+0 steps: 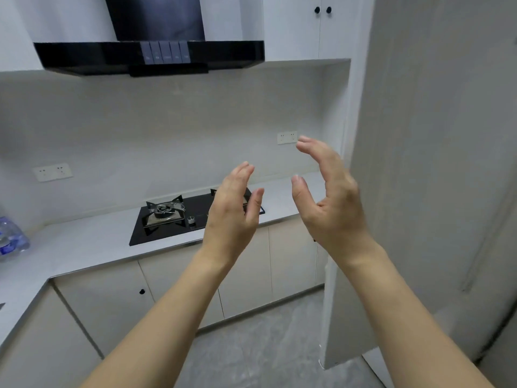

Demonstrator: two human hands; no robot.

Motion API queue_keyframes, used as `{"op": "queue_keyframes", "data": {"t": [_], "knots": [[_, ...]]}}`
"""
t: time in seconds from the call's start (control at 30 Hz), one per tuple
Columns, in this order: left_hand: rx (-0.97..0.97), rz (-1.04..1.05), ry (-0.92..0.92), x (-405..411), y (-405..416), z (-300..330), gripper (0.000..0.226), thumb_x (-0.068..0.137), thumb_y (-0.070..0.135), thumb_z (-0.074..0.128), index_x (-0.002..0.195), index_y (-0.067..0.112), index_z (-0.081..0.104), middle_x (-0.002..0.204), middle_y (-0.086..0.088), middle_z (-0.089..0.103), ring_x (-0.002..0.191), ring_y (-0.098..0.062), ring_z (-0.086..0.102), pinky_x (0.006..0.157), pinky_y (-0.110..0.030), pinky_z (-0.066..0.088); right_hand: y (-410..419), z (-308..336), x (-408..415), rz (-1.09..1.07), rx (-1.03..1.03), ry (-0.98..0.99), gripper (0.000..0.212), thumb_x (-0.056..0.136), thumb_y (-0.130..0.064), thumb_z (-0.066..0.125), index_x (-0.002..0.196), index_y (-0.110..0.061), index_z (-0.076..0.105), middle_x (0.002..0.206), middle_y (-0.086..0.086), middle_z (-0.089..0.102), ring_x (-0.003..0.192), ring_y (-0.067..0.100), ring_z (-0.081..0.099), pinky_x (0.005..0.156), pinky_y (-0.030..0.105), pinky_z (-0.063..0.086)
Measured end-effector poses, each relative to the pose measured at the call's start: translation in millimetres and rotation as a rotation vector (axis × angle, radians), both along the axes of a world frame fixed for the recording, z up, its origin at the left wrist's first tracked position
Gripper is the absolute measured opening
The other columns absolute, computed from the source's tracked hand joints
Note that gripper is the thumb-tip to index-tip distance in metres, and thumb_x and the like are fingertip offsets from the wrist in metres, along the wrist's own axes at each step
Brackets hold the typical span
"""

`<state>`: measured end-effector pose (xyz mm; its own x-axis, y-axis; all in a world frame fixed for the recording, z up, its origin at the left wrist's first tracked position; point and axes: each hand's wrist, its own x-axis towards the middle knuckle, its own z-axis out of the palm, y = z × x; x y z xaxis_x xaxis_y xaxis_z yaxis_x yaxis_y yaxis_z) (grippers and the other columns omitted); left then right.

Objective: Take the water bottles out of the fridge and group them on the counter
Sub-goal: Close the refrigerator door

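Left hand (235, 208) and right hand (330, 203) raised mid-frame, fingers (246, 170) loosely spread, holding nothing. I see water bottles (11, 238) on worktop (92, 242) at 9 o'clock. I judge them thin-walled, squashy, possibly slick; grip mid-body.

no readable text, range hood buttons (167, 52) marks blurred, water bottles (11, 239) labels illegible

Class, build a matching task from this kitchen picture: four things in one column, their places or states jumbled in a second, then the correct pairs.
Things
1. water bottles
2. gas hob
3. range hood
4. left hand

Places or states
A. on the wall above the hob
B. raised, open, holding nothing
C. far left on the counter
D. set into the counter

Pairs: 1-C, 2-D, 3-A, 4-B
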<state>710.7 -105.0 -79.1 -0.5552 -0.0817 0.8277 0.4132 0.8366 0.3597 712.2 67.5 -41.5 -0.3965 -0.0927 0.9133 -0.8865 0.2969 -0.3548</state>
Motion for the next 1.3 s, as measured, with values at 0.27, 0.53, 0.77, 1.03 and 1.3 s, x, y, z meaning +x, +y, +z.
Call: {"op": "queue_keyframes", "data": {"t": [0.27, 0.53, 0.77, 1.03, 1.3], "knots": [[-0.128, -0.126, 0.206, 3.5, 74.6, 25.1, 0.045, 0.097, 0.018, 0.054, 0.137, -0.001, 0.047, 0.147, -0.013, 0.043, 0.132, -0.029, 0.046, 0.108, -0.041, 0.041, 79.1, 21.6, -12.6, -0.243, -0.14, 0.145, 0.038, 0.089, 0.003, 0.057, 0.127, 0.002, 0.054, 0.134, 0.012, 0.053, 0.129, 0.02, 0.047, 0.111, 0.025, 0.033], [-0.353, -0.179, 0.35, -6.7, 147.0, 38.5, 0.044, 0.095, 0.01, 0.059, 0.135, -0.006, 0.049, 0.148, -0.024, 0.038, 0.143, -0.038, 0.028, 0.116, -0.052, 0.026, 138.9, 14.2, -53.3, -0.377, -0.048, 0.063, 0.05, 0.096, -0.017, 0.055, 0.142, -0.005, 0.041, 0.15, 0.013, 0.038, 0.141, 0.018, 0.031, 0.117, 0.024, 0.022], [-0.46, -0.005, 0.38, -27.2, 166.2, 35.3, 0.045, 0.094, 0.013, 0.06, 0.137, 0.001, 0.052, 0.148, -0.015, 0.043, 0.143, -0.035, 0.028, 0.118, -0.051, 0.021, 164.4, 7.5, -88.0, -0.492, 0.194, 0.056, 0.062, 0.098, -0.04, 0.04, 0.152, -0.014, 0.024, 0.161, 0.009, 0.017, 0.148, 0.025, 0.009, 0.119, 0.05, 0.015], [-0.498, 0.059, 0.389, -45.6, 160.6, 30.7, 0.046, 0.093, 0.006, 0.059, 0.138, 0.001, 0.05, 0.151, -0.014, 0.038, 0.145, -0.032, 0.022, 0.118, -0.05, 0.02, 168.1, 4.6, -110.1, -0.541, 0.301, 0.066, 0.065, 0.097, -0.049, 0.037, 0.153, -0.024, 0.018, 0.162, 0.0, 0.009, 0.149, 0.022, 0.001, 0.119, 0.051, 0.009], [-0.421, 0.098, 0.332, -65.2, 152.2, 29.8, 0.052, 0.094, 0.004, 0.058, 0.142, -0.004, 0.041, 0.154, -0.02, 0.028, 0.145, -0.039, 0.019, 0.118, -0.051, 0.021, 164.1, 12.7, -130.2, -0.591, 0.369, 0.075, 0.068, 0.094, -0.052, 0.039, 0.153, -0.023, 0.021, 0.162, 0.003, 0.012, 0.149, 0.024, 0.005, 0.119, 0.051, 0.008]]}}
